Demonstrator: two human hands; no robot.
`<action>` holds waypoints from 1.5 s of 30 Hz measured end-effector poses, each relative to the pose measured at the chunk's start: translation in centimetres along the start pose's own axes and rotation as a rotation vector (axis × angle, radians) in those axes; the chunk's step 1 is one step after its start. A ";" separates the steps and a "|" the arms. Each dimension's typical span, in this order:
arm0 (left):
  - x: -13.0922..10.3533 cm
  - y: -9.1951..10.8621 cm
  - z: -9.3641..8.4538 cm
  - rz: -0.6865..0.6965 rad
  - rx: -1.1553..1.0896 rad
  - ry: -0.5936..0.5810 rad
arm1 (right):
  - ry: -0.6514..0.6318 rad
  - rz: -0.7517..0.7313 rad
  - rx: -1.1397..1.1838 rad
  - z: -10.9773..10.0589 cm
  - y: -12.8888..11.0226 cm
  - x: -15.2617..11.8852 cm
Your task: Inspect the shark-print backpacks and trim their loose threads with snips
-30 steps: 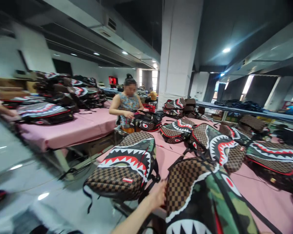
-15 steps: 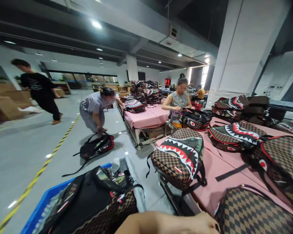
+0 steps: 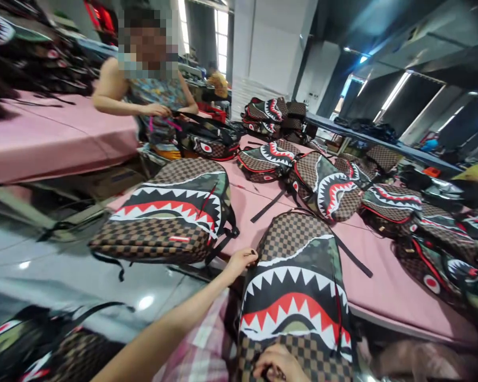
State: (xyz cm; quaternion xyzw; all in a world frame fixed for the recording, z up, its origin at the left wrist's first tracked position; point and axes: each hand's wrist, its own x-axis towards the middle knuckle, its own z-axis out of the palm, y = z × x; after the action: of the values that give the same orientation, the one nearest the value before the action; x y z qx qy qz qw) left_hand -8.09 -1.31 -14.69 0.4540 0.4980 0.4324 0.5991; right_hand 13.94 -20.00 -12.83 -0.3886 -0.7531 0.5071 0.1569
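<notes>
A checkered backpack with a red-and-white shark-mouth print [image 3: 295,281] lies in front of me, hanging over the edge of the pink-covered table [image 3: 382,265]. My left hand [image 3: 242,262] is at its upper left edge, the fingers pinched on the side of the backpack. Low on the front of the same backpack is my right hand [image 3: 278,362], fingers curled; whether anything is inside them is hidden. A second shark-print backpack [image 3: 171,212] lies to the left, on the table's corner.
Several more shark-print backpacks [image 3: 326,185] lie across the table. Beyond it, a person [image 3: 155,95] handles a dark backpack [image 3: 211,139]. Another pink table [image 3: 59,132] stands at left. Backpacks [image 3: 75,350] show at bottom left.
The view has swung right and closer to the table. The checkered backpack at the lower right is now in front of me, and my right hand has come into view on it.
</notes>
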 end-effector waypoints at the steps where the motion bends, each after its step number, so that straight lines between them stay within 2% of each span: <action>1: -0.4 -0.2 0.0 0.014 -0.015 0.021 | -0.002 -0.025 0.013 0.1 0.3 0.3; 5: -2.9 -1.3 -0.5 0.064 -0.077 0.144 | 0.060 -0.073 0.098 0.1 -0.5 0.2; 8: -2.5 -0.8 -1.1 0.087 -0.093 0.206 | 0.069 0.012 0.137 -0.1 -2.1 -0.5; 10: -0.1 0.9 -1.2 0.113 -0.102 0.258 | 0.050 0.058 0.152 -0.2 -3.0 -0.7; 14: 7.1 5.6 -0.5 0.141 -0.110 0.299 | 0.029 0.093 0.173 -0.3 -3.5 -0.6; 16: 8.9 6.8 -0.2 0.126 -0.077 0.267 | 0.039 0.100 0.193 -0.3 -3.3 -0.5; 17: 8.7 6.9 -0.2 0.115 -0.050 0.249 | 0.051 0.102 0.212 -0.4 -3.2 -0.5; 19: 6.2 5.6 -0.4 0.088 0.021 0.204 | 0.084 0.103 0.259 -0.4 -3.0 -0.6; 24: -4.5 0.2 -1.8 0.052 0.216 -0.019 | 0.141 0.123 0.250 -0.3 -2.6 -0.8; 26: -6.9 -0.4 -2.3 0.073 0.275 -0.096 | 0.141 0.135 0.210 -0.3 -3.1 -0.8; 28: -7.9 1.0 -2.6 0.105 0.369 -0.137 | 0.163 0.122 0.186 -0.4 -3.9 -1.1; 29: -8.1 2.4 -2.6 0.132 0.426 -0.144 | 0.182 0.103 0.198 -0.5 -4.4 -1.2; 32: -8.9 9.3 -2.1 0.271 0.587 -0.126 | 0.253 0.017 0.388 -0.8 -5.9 -1.7; 35: -10.1 16.6 0.1 0.483 0.708 -0.042 | 0.332 -0.107 0.603 -1.7 -7.2 -1.6; 37: -10.6 19.1 2.6 0.598 0.827 0.003 | 0.423 -0.168 0.593 -3.0 -8.0 -1.2; 39: -10.8 19.1 5.5 0.609 0.975 -0.064 | 0.586 -0.200 0.496 -4.8 -9.0 -0.7; 41: -10.8 17.6 8.1 0.563 1.039 -0.240 | 0.762 -0.234 0.356 -6.8 -10.3 -0.3; 42: -10.8 16.7 9.0 0.548 1.016 -0.348 | 0.806 -0.249 0.278 -7.8 -10.9 -0.2; 44: -10.9 15.3 10.1 0.574 0.921 -0.508 | 0.788 -0.249 0.139 -9.3 -12.0 -0.1; 45: -10.9 14.9 10.1 0.621 0.893 -0.535 | 0.765 -0.226 0.096 -9.8 -12.4 -0.1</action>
State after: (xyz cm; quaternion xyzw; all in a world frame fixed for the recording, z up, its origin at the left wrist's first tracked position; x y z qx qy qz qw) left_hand -0.45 -9.86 2.97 0.8787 0.3075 0.2070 0.3006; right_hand 14.87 -16.06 2.41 -0.4562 -0.6540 0.3400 0.4986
